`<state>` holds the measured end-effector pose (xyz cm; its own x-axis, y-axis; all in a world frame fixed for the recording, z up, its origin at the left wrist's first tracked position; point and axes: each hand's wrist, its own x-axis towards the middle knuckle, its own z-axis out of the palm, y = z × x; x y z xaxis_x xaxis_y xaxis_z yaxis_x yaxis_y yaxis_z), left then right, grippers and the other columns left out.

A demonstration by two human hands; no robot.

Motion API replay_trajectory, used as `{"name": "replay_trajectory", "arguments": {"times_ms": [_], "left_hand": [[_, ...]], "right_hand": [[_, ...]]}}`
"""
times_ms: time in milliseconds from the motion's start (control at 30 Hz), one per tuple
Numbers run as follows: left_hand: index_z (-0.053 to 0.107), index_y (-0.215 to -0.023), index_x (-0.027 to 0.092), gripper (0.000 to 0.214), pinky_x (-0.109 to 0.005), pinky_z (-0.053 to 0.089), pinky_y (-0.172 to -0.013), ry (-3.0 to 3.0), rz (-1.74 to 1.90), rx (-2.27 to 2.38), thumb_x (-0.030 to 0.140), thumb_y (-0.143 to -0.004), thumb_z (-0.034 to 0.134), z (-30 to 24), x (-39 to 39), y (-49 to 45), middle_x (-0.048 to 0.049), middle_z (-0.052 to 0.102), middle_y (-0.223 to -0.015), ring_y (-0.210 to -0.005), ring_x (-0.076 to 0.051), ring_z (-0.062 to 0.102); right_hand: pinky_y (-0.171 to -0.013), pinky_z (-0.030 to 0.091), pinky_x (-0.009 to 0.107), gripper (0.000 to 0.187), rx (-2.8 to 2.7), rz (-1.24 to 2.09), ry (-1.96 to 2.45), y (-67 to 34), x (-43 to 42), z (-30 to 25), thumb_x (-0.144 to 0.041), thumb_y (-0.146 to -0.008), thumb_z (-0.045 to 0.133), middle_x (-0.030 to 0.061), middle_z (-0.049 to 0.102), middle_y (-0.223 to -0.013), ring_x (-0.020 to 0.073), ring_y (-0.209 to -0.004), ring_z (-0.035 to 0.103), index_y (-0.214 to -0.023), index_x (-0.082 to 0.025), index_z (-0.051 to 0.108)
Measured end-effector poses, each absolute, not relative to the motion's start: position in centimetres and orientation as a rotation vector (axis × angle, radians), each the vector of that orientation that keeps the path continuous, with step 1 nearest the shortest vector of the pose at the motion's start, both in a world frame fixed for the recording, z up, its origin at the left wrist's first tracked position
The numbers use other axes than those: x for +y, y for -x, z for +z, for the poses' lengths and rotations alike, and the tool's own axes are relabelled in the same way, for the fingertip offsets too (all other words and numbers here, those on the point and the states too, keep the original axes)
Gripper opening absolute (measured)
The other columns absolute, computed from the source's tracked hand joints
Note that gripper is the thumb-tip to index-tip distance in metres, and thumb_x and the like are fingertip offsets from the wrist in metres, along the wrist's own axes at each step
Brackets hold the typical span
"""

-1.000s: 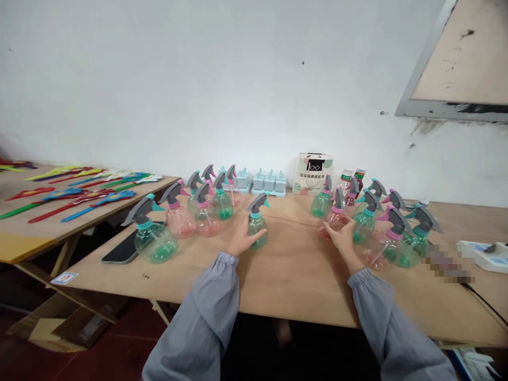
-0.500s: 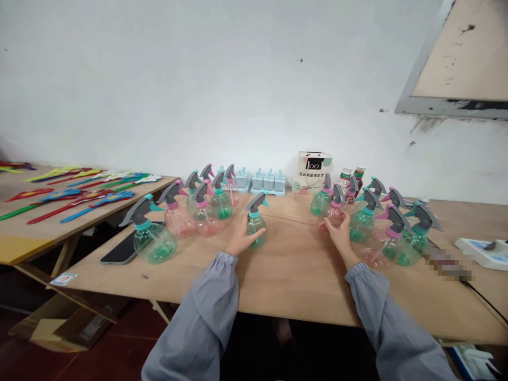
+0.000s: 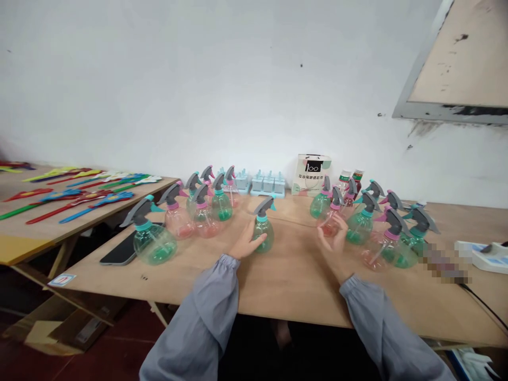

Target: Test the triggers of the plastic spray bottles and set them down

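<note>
On a plywood table (image 3: 286, 275) a small green spray bottle (image 3: 263, 234) with a grey trigger and teal collar stands upright in the middle. My left hand (image 3: 246, 245) wraps its lower left side, thumb and fingers touching it. My right hand (image 3: 332, 241) hovers just above the table with fingers apart and slightly curled, holding nothing. It is just in front of a pink spray bottle (image 3: 332, 219) at the edge of the right group, and I cannot tell whether the fingertips touch it. Both arms wear grey sleeves.
Several green and pink spray bottles cluster at the left (image 3: 202, 211) and right (image 3: 381, 235). A black phone (image 3: 119, 248) lies near the left edge. Pale blue moulds (image 3: 270, 182), a printed box (image 3: 311, 174) and a white device (image 3: 484, 256) sit further off. A side table (image 3: 35, 225) holds colourful tools.
My left hand has shifted the green bottle slightly to the right. My right hand has drawn back from the pink bottle and lifted, its fingers opening.
</note>
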<state>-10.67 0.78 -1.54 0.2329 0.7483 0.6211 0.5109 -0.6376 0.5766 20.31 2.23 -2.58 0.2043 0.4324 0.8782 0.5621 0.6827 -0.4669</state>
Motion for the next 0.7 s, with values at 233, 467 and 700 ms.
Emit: {"name": "replay_trajectory", "arguments": {"times_ms": [233, 467, 700], "left_hand": [[0.040, -0.156, 0.025, 0.077, -0.051, 0.040, -0.120, -2.327, 1.207, 1.055, 0.060, -0.091, 0.063, -1.9, -0.5, 7.9, -0.0145, 0.054, -0.152, -0.143, -0.033, 0.050], [0.052, -0.144, 0.026, 0.063, -0.054, 0.043, -0.115, -2.424, 1.458, 1.235, 0.058, -0.090, 0.063, -2.2, -0.5, 8.5, -0.0147, 0.062, -0.140, -0.134, -0.034, 0.057], [0.038, -0.145, 0.022, 0.060, -0.063, 0.023, -0.124, -1.392, 2.530, 2.054, 0.039, -0.092, 0.060, 0.1, 0.9, 16.5, -0.0171, 0.040, -0.155, -0.151, -0.036, 0.033]], "right_hand": [[-0.121, 0.037, 0.057, 0.078, -1.684, 0.353, 0.822, -12.0, 0.9, -1.1, -0.053, -0.082, 0.076, 0.0167, 0.050, -0.148, 0.0322, -0.142, 0.047, -0.144, -0.023, 0.042], [-0.108, 0.048, 0.047, 0.072, -1.438, 0.706, 0.796, -9.9, 2.4, 0.4, -0.046, -0.076, 0.078, 0.0104, 0.060, -0.136, 0.0256, -0.115, 0.060, -0.138, -0.028, 0.048], [-0.080, 0.053, 0.036, 0.047, -1.422, 0.681, 0.859, -11.7, 2.2, 1.7, -0.035, -0.076, 0.063, 0.0043, 0.067, -0.111, 0.0206, -0.089, 0.062, -0.122, -0.030, 0.060]]}}
